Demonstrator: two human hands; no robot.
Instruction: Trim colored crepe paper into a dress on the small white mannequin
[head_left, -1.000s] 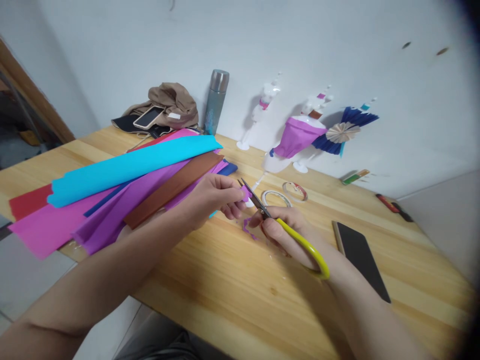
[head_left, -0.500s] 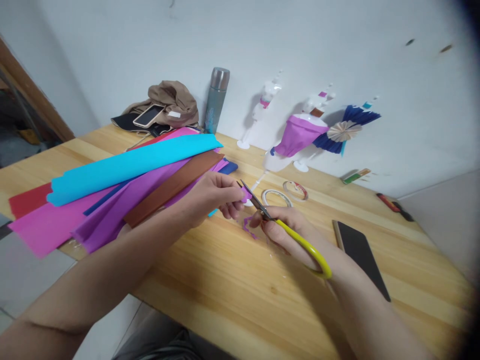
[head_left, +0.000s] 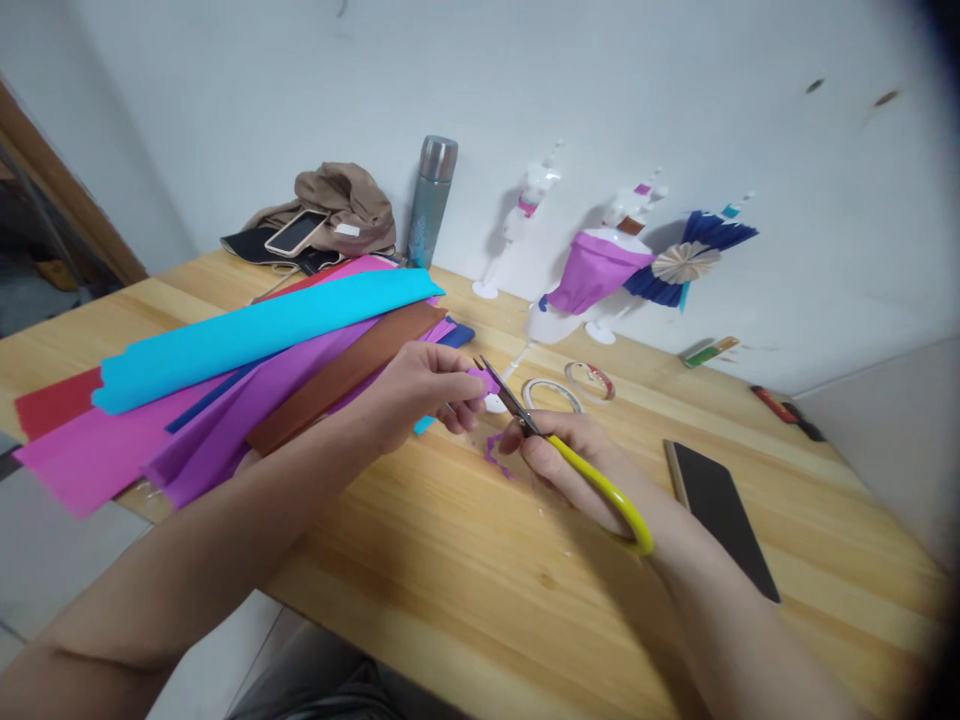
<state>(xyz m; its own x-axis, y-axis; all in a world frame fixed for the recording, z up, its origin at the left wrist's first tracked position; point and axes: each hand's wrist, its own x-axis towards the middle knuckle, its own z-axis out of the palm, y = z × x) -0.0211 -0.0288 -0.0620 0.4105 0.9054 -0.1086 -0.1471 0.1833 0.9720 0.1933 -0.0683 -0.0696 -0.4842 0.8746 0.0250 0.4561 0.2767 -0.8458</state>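
Purple paper scrap point(head_left: 482, 381) at the tips of yellow-handled metal scissors point(head_left: 571, 456)

Near the centre of the frame, the person's left hand point(head_left: 429, 392) pinches the small scrap narrowly between thumb and fingers, above the pale wooden table point(head_left: 465, 590). The right hand point(head_left: 556, 472) is curled around the scissors, with fingers close to the pivot; the dark blades reach up and left to the scrap, their tips slightly apart. Below the blades, a thin, jagged purple paper offcut point(head_left: 493, 456) lies on the wood.

Left of centre lies a heap of long paper pieces, including a bright turquoise folded strip point(head_left: 270, 335) on top and a brown folded strip point(head_left: 352, 375). A silver-capped grey-green bottle point(head_left: 431, 205) stands at upper centre. Right of centre, a flat black phone point(head_left: 724, 520) rests beside the right forearm.
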